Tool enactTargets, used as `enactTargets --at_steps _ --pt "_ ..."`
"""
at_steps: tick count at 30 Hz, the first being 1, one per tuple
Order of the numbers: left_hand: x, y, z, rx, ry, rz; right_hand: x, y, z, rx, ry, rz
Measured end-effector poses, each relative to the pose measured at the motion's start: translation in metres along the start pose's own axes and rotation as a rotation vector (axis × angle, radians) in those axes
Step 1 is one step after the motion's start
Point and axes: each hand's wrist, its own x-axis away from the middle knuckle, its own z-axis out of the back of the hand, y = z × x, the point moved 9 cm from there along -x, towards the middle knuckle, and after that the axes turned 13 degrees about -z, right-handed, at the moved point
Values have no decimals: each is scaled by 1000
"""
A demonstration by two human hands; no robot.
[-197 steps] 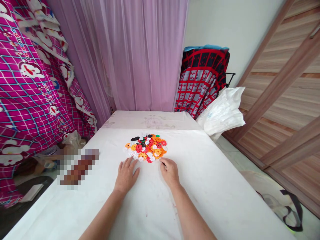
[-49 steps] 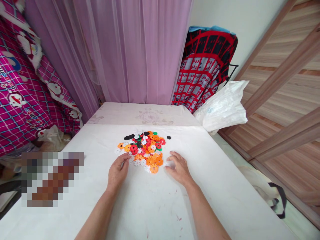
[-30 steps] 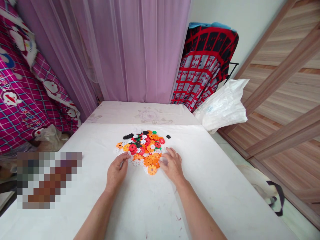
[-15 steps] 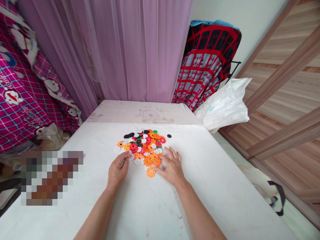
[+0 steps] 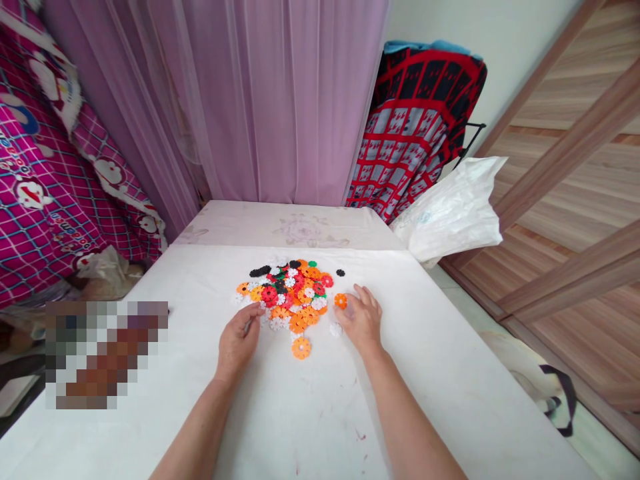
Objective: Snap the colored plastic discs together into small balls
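A heap of plastic snowflake discs in orange, red, white, black and green lies on the white-covered table. My left hand is at the heap's near left edge, thumb and forefinger closed on what looks like a white snowflake disc. Right of the heap, my right hand pinches an orange snowflake disc, its other fingers stretched out. Below that hand's thumb a white snowflake disc rests on the table. A lone orange disc lies at the heap's near end.
One small black disc sits apart at the heap's far right. A white plastic bag stands beyond the table's right edge. Purple curtains hang behind the table. A blurred-out patch covers the left side.
My right hand has moved right and slightly away from the heap, bringing an orange disc with it. A white disc now shows below its thumb. My left hand has hardly moved.
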Motion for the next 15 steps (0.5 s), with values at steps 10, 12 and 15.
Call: enactTargets --at_steps 10,12,15 --pt "-1 3 1 -9 -2 -15 -13 5 -24 54 -141 24" --pt "-1 2 1 -13 -4 -17 -13 5 -25 54 -147 29" --pt "-1 2 1 -7 -6 -16 -14 5 -25 47 -146 37"
